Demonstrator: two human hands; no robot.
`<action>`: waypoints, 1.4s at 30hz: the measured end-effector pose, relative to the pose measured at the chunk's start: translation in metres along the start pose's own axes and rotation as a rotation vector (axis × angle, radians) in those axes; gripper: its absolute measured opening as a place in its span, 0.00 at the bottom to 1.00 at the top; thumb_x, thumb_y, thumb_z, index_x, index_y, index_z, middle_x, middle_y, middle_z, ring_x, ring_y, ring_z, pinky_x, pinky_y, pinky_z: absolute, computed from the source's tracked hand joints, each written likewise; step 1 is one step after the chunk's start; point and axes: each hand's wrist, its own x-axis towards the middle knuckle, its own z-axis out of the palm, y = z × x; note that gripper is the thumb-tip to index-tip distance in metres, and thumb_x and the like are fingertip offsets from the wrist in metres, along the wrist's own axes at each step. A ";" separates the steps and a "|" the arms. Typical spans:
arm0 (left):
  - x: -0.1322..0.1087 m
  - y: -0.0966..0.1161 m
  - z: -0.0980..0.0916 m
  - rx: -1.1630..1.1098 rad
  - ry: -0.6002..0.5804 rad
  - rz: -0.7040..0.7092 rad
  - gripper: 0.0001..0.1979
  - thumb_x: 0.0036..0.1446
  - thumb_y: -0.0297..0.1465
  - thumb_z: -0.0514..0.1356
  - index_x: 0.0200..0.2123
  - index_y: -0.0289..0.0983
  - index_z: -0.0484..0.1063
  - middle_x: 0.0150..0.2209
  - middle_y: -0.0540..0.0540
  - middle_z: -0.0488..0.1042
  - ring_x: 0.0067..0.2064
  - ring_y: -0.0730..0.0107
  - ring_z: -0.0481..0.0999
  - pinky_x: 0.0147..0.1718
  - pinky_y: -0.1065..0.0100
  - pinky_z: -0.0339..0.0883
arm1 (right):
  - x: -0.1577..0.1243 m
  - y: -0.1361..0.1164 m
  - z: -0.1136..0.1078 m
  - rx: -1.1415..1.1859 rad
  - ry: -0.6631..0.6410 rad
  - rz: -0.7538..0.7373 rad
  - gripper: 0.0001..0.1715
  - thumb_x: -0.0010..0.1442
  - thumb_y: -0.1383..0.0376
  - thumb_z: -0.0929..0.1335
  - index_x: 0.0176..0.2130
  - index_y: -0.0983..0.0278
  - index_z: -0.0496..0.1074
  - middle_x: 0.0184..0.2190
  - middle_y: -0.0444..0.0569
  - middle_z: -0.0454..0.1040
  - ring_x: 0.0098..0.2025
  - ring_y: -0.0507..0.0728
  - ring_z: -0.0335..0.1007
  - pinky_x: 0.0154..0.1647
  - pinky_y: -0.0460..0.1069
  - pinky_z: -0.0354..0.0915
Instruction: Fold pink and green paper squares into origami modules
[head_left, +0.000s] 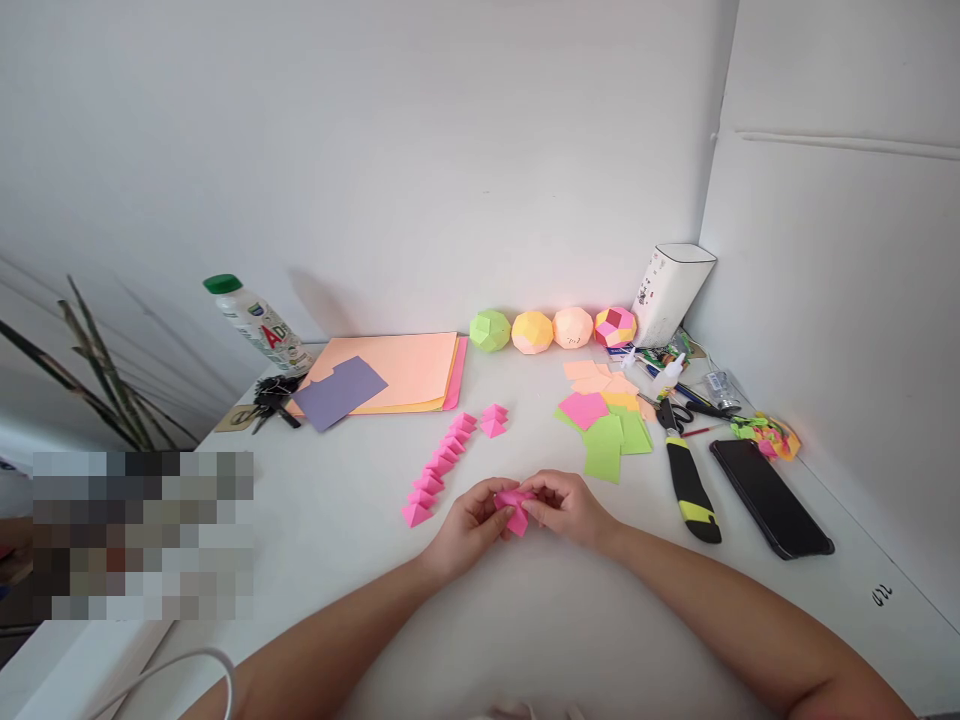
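Between both hands is a small piece of folded pink paper (pixel 517 513), held just above the white table. My left hand (pixel 474 520) pinches its left side with thumb and fingers. On the other side, my right hand (pixel 568 508) grips the paper's right edge, thumb in front. Beyond the left hand runs a slanting row of several folded pink paper units (pixel 441 462), nested closely together. One separate pink unit (pixel 494 420) lies to the right of the row's far end.
Loose paper squares (pixel 604 447) in green, pink and peach lie to the right, near a utility knife (pixel 690 490), scissors (pixel 675 415) and a black phone (pixel 771 498). Paper balls (pixel 532 332) line the wall. Coloured sheets (pixel 390 370) and a bottle (pixel 259 325) stand at back left.
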 end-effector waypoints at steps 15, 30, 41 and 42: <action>0.001 -0.003 0.000 -0.017 0.025 -0.014 0.14 0.54 0.36 0.61 0.43 0.38 0.68 0.29 0.50 0.73 0.30 0.72 0.72 0.29 0.70 0.68 | -0.001 -0.004 0.003 -0.079 0.036 -0.093 0.08 0.56 0.66 0.66 0.37 0.64 0.74 0.31 0.48 0.74 0.27 0.52 0.67 0.26 0.46 0.64; 0.004 -0.003 0.001 0.086 0.022 0.159 0.08 0.55 0.34 0.60 0.37 0.38 0.70 0.42 0.46 0.61 0.29 0.76 0.69 0.25 0.71 0.67 | -0.004 -0.006 0.005 -0.153 0.004 -0.301 0.08 0.57 0.67 0.64 0.37 0.64 0.72 0.25 0.47 0.71 0.23 0.50 0.62 0.22 0.45 0.60; 0.002 -0.001 -0.002 0.269 -0.011 0.160 0.09 0.58 0.34 0.57 0.37 0.39 0.76 0.30 0.47 0.68 0.27 0.73 0.69 0.27 0.69 0.67 | -0.001 0.000 0.004 -0.179 0.062 -0.324 0.08 0.58 0.63 0.65 0.37 0.63 0.73 0.29 0.50 0.73 0.26 0.52 0.65 0.24 0.46 0.62; 0.002 -0.001 -0.002 0.269 -0.007 0.164 0.10 0.58 0.34 0.57 0.37 0.39 0.76 0.29 0.47 0.68 0.27 0.73 0.69 0.27 0.69 0.67 | -0.002 0.001 0.004 -0.161 0.061 -0.279 0.08 0.58 0.63 0.66 0.37 0.63 0.72 0.28 0.49 0.73 0.26 0.52 0.65 0.24 0.46 0.62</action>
